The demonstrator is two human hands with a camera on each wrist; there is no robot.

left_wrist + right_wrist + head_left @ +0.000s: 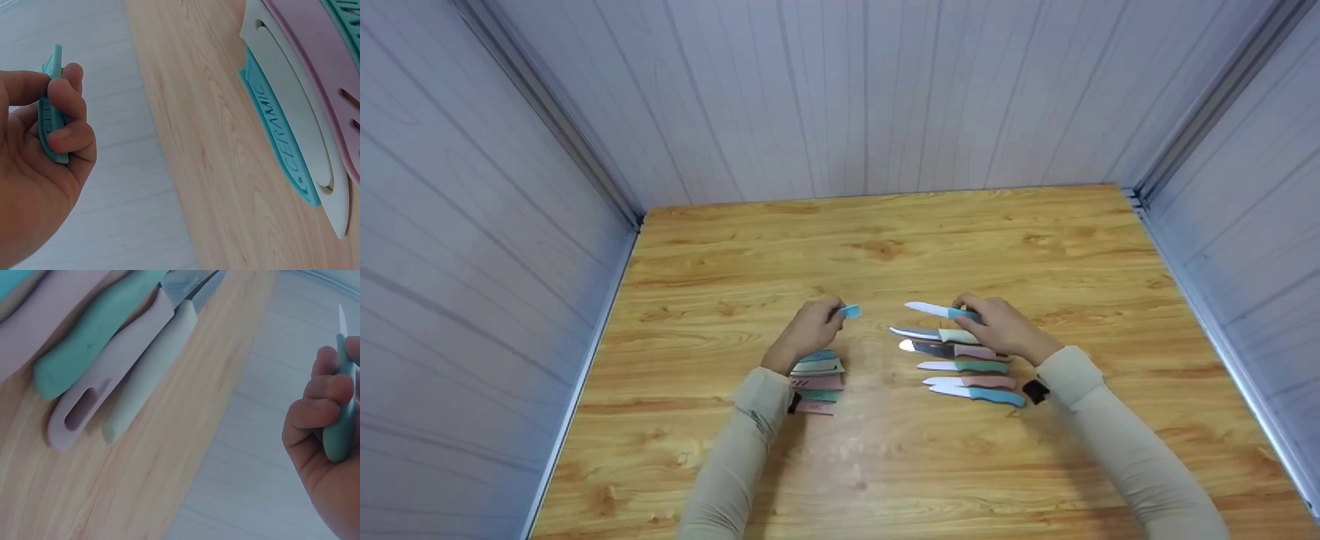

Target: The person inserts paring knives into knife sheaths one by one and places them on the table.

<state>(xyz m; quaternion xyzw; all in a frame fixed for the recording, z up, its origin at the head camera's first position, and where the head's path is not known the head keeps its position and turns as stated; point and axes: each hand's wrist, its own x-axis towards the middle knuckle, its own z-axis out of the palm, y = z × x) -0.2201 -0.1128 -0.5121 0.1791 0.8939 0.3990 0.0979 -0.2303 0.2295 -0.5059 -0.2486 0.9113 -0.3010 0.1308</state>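
My left hand point(815, 324) grips a light blue knife sheath point(53, 121), its end poking out past the thumb and fingers. A knife point(928, 308) with a white blade and blue-green handle is in my right hand point(997, 325), fingers curled round the handle point(339, 422). The blade points left toward the sheath, with a gap between the two. Below the left hand lie several sheaths in a column, among them a blue one point(278, 132), a white one point(298, 112) and a pink one point(315, 62). Part of that column is hidden under the left hand and wrist.
Several knives lie in a column below my right hand, blades to the left: a cream-handled one point(958, 337), a green-handled one point(981, 367) and a blue-handled one point(996, 395) among them. The wooden table point(877, 251) meets pale panel walls point(855, 97) at the back and sides.
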